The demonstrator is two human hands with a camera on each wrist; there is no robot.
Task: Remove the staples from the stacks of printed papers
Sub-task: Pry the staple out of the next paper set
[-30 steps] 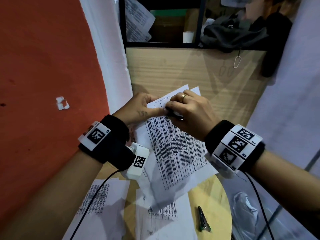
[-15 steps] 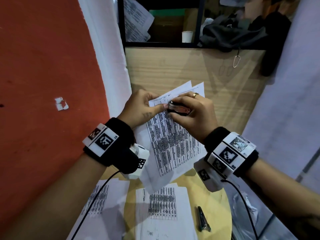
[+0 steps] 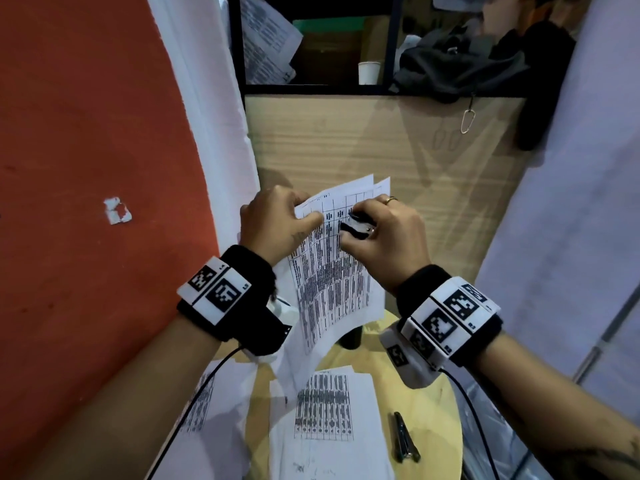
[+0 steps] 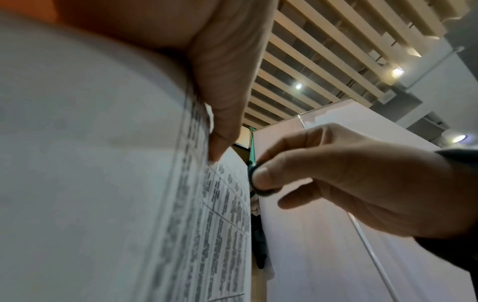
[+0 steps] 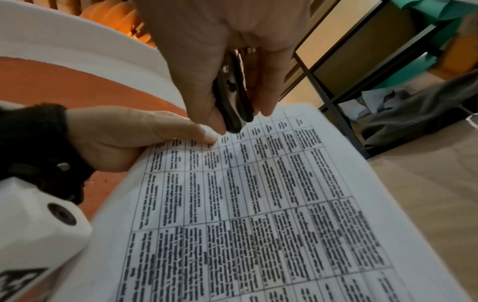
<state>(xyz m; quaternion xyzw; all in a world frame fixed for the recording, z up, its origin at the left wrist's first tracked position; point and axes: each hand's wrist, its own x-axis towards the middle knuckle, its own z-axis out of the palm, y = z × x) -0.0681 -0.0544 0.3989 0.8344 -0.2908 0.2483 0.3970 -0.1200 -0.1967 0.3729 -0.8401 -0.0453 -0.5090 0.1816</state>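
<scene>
Staple remover (image 3: 356,226) seemingly touching stack (image 3: 332,278)

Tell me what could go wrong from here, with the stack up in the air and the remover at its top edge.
1. The left hand pinches the held stack only near its top; unsupported below, the sheets could tear as the staple remover pulls.
2. The remover, gripped by the right hand, works close to the left thumb; a slip might nick it.

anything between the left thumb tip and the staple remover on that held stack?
Nothing. In the right wrist view only bare printed page of the held stack separates the left hand thumb tip from the staple remover, gripped by the right hand.
</scene>
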